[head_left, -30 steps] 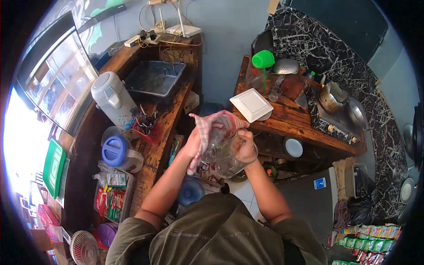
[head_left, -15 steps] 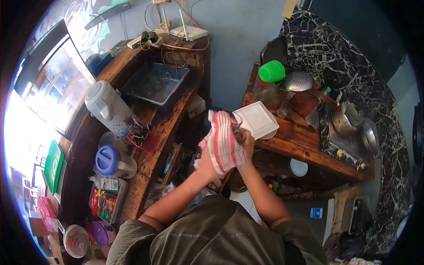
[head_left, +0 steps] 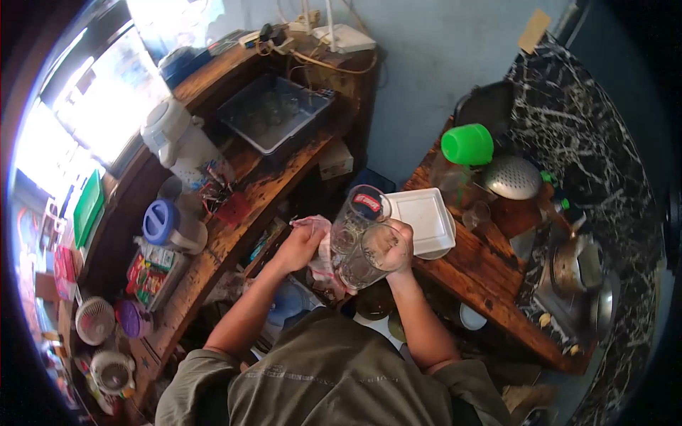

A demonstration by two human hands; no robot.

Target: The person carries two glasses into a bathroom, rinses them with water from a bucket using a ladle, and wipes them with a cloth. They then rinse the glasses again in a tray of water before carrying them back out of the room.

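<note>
My left hand (head_left: 298, 250) is closed on a red-and-white striped cloth (head_left: 323, 264), which hangs down beside the glassware. In front of my chest, my right hand (head_left: 399, 245) grips clear drinking glasses (head_left: 361, 264) bunched together. One glass with a red logo (head_left: 366, 201) tilts away from me, and the mouth of another faces up towards my face. Some of my right fingers are seen only through the glass. Just beyond that hand lies a white rectangular lid or container (head_left: 426, 219) at the counter's edge.
On the left wooden counter (head_left: 241, 206) stand a thermos flask (head_left: 177, 142), a blue-lidded jug (head_left: 167, 226) and a clear plastic tub (head_left: 273, 113). The right counter holds a green plastic cup (head_left: 467, 145), a perforated metal dome (head_left: 513, 177) and a pot (head_left: 574, 263).
The cloth has come away from my right hand and moved left with my left hand, uncovering the glasses. My view has turned, shifting the right counter further right.
</note>
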